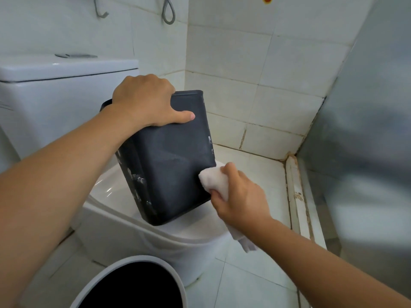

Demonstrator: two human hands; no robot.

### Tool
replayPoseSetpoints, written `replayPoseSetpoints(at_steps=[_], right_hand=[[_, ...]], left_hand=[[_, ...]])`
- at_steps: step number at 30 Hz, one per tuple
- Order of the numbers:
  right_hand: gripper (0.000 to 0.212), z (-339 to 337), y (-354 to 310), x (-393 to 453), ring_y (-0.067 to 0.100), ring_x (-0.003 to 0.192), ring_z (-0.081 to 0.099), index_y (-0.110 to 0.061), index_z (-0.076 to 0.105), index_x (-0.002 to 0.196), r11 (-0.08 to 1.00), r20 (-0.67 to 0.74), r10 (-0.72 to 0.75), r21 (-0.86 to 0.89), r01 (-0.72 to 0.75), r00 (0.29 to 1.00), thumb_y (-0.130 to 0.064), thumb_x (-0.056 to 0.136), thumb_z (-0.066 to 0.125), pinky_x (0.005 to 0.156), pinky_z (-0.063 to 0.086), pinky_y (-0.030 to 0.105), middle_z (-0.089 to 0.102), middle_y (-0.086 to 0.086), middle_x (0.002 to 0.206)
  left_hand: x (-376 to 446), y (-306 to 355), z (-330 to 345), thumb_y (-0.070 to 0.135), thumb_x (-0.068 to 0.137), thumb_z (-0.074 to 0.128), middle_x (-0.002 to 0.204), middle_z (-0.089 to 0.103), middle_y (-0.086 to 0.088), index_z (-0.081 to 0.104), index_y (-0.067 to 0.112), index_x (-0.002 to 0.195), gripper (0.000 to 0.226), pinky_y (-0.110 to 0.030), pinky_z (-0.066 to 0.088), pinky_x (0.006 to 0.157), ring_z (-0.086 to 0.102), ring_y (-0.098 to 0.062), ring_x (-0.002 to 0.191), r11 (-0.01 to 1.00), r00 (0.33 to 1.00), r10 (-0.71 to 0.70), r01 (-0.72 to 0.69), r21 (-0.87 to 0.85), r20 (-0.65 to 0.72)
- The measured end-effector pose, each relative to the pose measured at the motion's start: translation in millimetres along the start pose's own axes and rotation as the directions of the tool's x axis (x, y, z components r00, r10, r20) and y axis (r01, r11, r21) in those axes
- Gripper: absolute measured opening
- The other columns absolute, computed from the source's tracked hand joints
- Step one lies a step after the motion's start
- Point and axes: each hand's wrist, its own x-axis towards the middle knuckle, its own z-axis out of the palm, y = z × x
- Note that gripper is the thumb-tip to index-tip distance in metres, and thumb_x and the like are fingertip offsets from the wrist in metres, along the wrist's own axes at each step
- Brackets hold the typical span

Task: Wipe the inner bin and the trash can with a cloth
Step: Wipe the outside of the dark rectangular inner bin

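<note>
The dark grey inner bin [171, 161] stands tilted on the closed toilet lid, its left side flecked with white marks. My left hand [146, 101] grips the bin's top edge, thumb lying across the side that faces me. My right hand [240, 198] holds a white cloth [214, 178] pressed against the bin's lower right edge; a tail of the cloth hangs below my wrist. The white trash can [169, 272] with its dark opening stands on the floor at the bottom of the view, below the toilet's front.
The white toilet [124, 230] with its cistern [55, 90] fills the left and centre. Tiled walls close in behind and to the right. A frosted glass partition [367, 130] with a stained sill runs along the right side. Metal hooks hang at the top.
</note>
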Motion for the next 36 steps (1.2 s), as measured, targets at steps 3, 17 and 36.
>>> replayPoseSetpoints(at_steps=[3, 17, 36], right_hand=[[0.035, -5.2, 20.9, 15.3, 0.027, 0.073, 0.060, -0.022, 0.039, 0.115, 0.981, -0.050, 0.190, 0.043, -0.188, 0.981, -0.042, 0.095, 0.060, 0.063, 0.053, 0.040, 0.063, 0.001, 0.094], [0.046, -12.5, -29.1, 18.1, 0.031, 0.067, 0.061, -0.021, 0.056, 0.129, 0.986, -0.258, -0.134, 0.060, 0.155, 0.957, -0.037, 0.089, 0.072, 0.053, 0.050, 0.036, 0.066, 0.004, 0.100], [0.044, -37.3, -26.8, 30.8, 0.018, 0.086, 0.061, -0.029, 0.055, 0.130, 0.956, -0.267, 0.091, 0.292, -0.010, 0.959, -0.043, 0.091, 0.072, 0.072, 0.052, 0.035, 0.063, -0.009, 0.101]], left_hand=[[-2.1, 5.7, -2.8, 0.092, 0.074, 0.052, 0.075, 0.059, -0.002, 0.058, 0.023, 0.072, 0.069, -0.035, 0.035, 0.063, 0.052, -0.024, 0.068, 1.000, 1.000, 0.011, -0.010, -0.021, 0.021], [-1.4, 7.5, -0.1, 0.093, 0.073, 0.052, 0.074, 0.058, -0.003, 0.059, 0.023, 0.072, 0.071, -0.037, 0.035, 0.066, 0.055, -0.029, 0.072, 0.999, 0.999, 0.034, -0.034, -0.010, -0.006], [-10.6, 12.2, -9.4, 0.094, 0.073, 0.051, 0.073, 0.059, 0.002, 0.054, 0.025, 0.070, 0.069, -0.037, 0.043, 0.069, 0.055, -0.025, 0.072, 0.993, 0.995, 0.102, -0.102, -0.051, -0.008]])
